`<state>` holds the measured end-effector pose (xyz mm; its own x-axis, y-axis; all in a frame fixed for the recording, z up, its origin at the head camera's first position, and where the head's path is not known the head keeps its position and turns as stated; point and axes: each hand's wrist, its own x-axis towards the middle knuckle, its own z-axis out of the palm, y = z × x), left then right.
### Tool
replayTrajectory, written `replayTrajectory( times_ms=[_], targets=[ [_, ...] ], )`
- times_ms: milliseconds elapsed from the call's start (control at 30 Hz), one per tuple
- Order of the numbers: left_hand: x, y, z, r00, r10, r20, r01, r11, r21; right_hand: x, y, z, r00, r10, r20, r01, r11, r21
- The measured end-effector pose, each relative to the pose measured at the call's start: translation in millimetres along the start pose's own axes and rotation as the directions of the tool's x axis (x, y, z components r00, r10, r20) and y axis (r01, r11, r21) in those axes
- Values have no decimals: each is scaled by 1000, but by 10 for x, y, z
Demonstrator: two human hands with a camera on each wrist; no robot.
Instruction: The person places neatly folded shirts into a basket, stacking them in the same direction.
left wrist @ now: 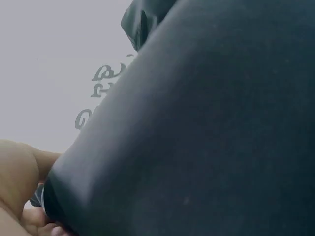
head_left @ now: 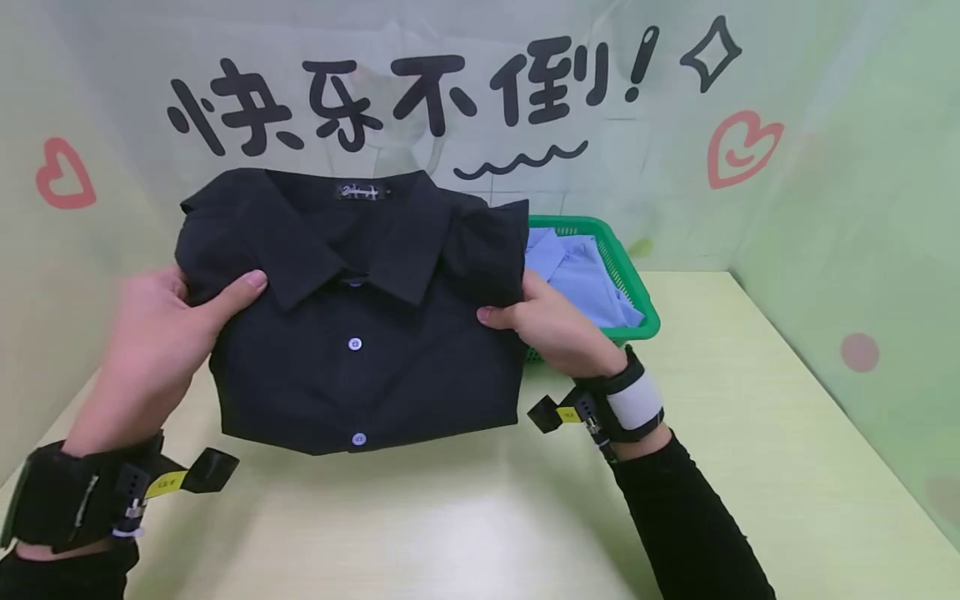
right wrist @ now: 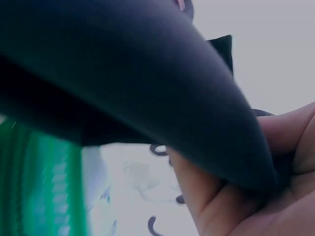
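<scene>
A folded black button-up shirt (head_left: 300, 367), collar at the top and white buttons down its front, is held up above the table between both hands. My left hand (head_left: 168, 329) grips its left side, thumb on the front and fingers behind the cloth. On the opposite side my right hand (head_left: 558, 325) pinches the edge, thumb also in front. The left wrist view is mostly filled by the dark shirt (left wrist: 206, 123), with part of the left hand (left wrist: 19, 182) at its lower edge. In the right wrist view, the right hand (right wrist: 246, 206) has the shirt edge between thumb and fingers.
Behind the shirt's right side stands a green plastic basket (head_left: 647, 321) with a folded light blue shirt (head_left: 585, 279) in it. The pale table (head_left: 750, 433) meets a printed backdrop (head_left: 862, 208) at the back and sides.
</scene>
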<state>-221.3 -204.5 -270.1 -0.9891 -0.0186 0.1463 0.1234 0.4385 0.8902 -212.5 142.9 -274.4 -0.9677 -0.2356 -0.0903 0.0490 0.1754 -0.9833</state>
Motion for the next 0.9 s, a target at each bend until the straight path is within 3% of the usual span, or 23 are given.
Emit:
replayTrajectory(
  times_ms=[133,400,533,767,900],
  targets=[
    [-21,13,125,998,-1,57,2,1000,-13,-31,82,-163,1000,25,5,-25,999,-43],
    [20,53,521,981,-8,196,34,990,-134,-93,204,-632,998,29,50,-23,992,-122],
    [135,116,716,973,-1,230,39,986,-162,-78,221,-881,997,11,79,0,990,-138],
    [405,269,979,971,14,238,45,969,-242,-53,236,-1222,997,17,77,-11,997,-71],
    [552,387,1101,971,35,238,14,979,-202,-76,228,-1338,999,20,45,-16,996,-84]
  ],
)
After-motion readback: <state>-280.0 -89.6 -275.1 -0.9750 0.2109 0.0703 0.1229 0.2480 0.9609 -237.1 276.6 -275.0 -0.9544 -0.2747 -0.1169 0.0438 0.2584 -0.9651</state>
